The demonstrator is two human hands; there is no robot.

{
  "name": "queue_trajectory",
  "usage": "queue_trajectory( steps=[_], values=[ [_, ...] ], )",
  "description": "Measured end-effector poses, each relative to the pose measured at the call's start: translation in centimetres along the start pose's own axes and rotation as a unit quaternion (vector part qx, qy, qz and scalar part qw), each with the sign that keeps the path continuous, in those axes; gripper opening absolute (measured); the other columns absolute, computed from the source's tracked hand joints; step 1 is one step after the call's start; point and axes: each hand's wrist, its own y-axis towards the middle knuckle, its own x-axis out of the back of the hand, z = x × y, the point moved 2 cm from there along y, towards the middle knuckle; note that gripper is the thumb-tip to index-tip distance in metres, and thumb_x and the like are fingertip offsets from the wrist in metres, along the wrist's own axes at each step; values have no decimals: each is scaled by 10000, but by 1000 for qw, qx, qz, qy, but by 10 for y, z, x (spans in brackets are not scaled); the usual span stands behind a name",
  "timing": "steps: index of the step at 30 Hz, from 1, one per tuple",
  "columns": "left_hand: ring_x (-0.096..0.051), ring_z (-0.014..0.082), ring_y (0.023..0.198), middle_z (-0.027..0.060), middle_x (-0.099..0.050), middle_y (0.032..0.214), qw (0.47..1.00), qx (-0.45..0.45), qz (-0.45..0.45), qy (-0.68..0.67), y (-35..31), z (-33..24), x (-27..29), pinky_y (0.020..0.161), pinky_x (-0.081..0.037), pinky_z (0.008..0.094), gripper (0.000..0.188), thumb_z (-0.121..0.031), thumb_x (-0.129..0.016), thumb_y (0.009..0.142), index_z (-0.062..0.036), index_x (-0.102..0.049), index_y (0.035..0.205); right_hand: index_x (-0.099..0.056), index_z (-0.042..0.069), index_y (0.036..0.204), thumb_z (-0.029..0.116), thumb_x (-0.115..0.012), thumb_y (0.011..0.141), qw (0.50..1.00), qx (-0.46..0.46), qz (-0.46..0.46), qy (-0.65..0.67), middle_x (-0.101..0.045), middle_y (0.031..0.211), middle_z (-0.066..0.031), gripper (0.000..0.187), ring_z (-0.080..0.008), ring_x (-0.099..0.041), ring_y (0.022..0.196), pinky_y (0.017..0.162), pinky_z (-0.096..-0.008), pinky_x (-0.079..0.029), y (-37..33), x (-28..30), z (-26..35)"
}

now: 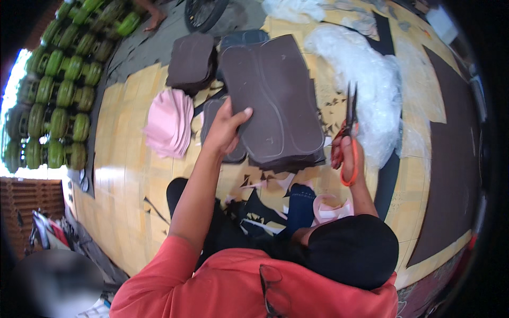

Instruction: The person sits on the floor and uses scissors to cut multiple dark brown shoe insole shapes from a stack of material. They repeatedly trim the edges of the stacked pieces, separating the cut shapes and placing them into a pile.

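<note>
My left hand (225, 130) is closed on the left edge of a dark brown sheet (281, 95), its thumb lying on top. Pale curved outlines run over the sheet, and more dark pieces lie stacked beneath it. To the right of the sheet, my right hand (347, 151) grips a pair of scissors (350, 114) with orange handles. The dark blades point away from me and stand apart from the sheet. Left of my left hand lies a fanned stack of pink cut pieces (169, 122). A stack of dark brown cut pieces (192, 59) sits beyond it.
Dark and pink offcuts (260, 212) litter the tiled floor (124, 124) by my legs. Crumpled clear plastic (366, 90) spreads at the right, with a large dark sheet (453, 180) farther right. Green gas cylinders (58, 90) are stacked at the left. Someone's bare foot (154, 20) shows at the top.
</note>
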Motion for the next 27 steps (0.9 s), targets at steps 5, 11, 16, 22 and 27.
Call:
queue_trajectory(
  steps=[5,11,16,22,27],
  values=[
    [-540,191,1141,115,-538,1256,997,-45,-44,41,8,-6,56,948,-473,343,485,-84,-622,896,-43,-392,1321,-549,8,904,374,-469,984,1000,28,13,5,-472,596,-31,384,-102,-455,456,421,-235,-369,-3,2,-6],
    [-613,203,1022,116,-592,1197,979,-62,-154,118,6,-12,199,866,-523,334,441,-78,-601,922,-60,-419,1323,-532,3,903,398,-403,1017,999,23,4,-28,-469,611,-27,431,-101,-472,462,418,-232,-393,-5,2,-3],
    [-609,182,993,85,-605,1168,980,47,-153,122,5,52,222,860,-506,306,456,-74,-593,932,-73,-431,1358,-545,-1,918,379,-455,999,1000,5,-5,-23,-477,606,-20,399,-92,-461,463,427,-228,-378,-3,4,-4],
    [-613,180,970,84,-612,1151,978,65,-182,78,-1,97,216,837,-512,304,442,-85,-590,938,-86,-438,1353,-552,6,919,371,-478,998,999,-10,-10,-51,-476,618,-12,381,-77,-455,469,432,-220,-381,-4,8,-2],
    [-641,239,937,134,-630,1113,966,85,-175,168,-4,103,229,803,-520,329,475,-125,-625,916,-74,-455,1356,-557,11,920,386,-488,998,998,-33,-16,-46,-467,610,1,390,-67,-448,464,427,-218,-387,-4,3,-8]
  ],
)
